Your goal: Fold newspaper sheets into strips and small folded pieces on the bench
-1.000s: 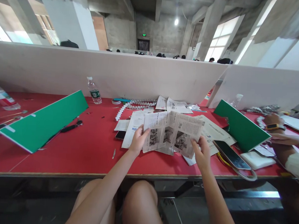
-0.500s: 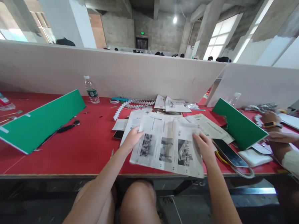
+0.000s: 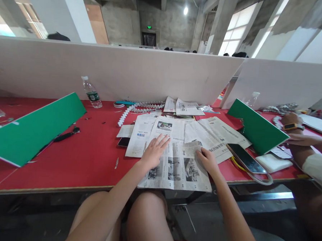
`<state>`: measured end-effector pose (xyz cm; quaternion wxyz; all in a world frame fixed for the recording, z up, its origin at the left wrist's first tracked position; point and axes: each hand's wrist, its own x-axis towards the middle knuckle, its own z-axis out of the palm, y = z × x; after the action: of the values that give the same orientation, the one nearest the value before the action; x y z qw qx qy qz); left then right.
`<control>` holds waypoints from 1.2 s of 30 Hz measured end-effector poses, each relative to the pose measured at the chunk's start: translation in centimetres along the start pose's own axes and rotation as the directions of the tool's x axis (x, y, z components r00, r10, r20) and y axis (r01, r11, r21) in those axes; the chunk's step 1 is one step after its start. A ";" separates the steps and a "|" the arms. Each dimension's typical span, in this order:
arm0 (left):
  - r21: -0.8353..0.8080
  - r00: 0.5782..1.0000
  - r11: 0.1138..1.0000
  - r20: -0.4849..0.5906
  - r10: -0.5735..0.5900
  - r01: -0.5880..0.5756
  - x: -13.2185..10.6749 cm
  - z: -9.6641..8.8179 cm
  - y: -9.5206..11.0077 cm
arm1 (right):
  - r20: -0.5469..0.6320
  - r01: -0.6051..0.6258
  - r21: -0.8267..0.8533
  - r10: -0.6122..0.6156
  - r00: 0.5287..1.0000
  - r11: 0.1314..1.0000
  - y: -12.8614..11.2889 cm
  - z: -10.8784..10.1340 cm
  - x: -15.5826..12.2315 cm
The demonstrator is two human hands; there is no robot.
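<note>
A newspaper (image 3: 178, 179) with black-and-white photos lies spread at the table's front edge, its near side jutting slightly over it. My left hand (image 3: 154, 151) rests flat on the paper, fingers stretched out toward its middle. At the right side, my right hand (image 3: 207, 161) pinches a turned-over edge of the newspaper between thumb and fingers. Beneath and behind it are more newspaper sheets (image 3: 138, 135), some fanned out to the right (image 3: 225, 136). A smartphone (image 3: 246, 159) lies just right of my right hand, beside a yellow cable.
Green boards stand tilted at left (image 3: 39, 128) and right (image 3: 257, 127). A water bottle (image 3: 92, 93) stands near the white partition (image 3: 112, 71). A white zigzag paper strip (image 3: 126, 115) and folded papers (image 3: 187, 106) lie at the back. At far right is another person's hand (image 3: 293, 122).
The newspaper has come down onto the table. My left hand has let go of its left edge and now lies flat on it. My right hand has shifted slightly left and down.
</note>
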<state>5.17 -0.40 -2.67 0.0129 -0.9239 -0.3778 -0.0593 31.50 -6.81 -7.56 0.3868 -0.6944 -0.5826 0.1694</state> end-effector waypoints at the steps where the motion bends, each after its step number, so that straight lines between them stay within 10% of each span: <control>1: -0.034 0.998 0.999 0.056 0.037 -0.035 0.2 0.3 -0.1 | 0.001 -0.010 0.006 0.010 1.000 1.000 0.0 0.0 0.0; 15: 0.098 0.998 0.993 -0.013 -0.068 0.069 2.7 3.2 2.1 | 0.161 -0.274 0.178 0.246 0.956 0.945 0.0 -0.6 1.5; 36: 0.213 0.993 0.971 0.007 -0.116 0.112 3.0 2.6 3.6 | 0.009 -0.199 0.148 0.200 0.980 0.969 -0.2 -0.3 0.8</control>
<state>10.08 -0.71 -4.86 0.1042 -0.8946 -0.4345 -0.0106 31.77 -6.19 -7.07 0.4201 -0.7194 -0.4944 0.2479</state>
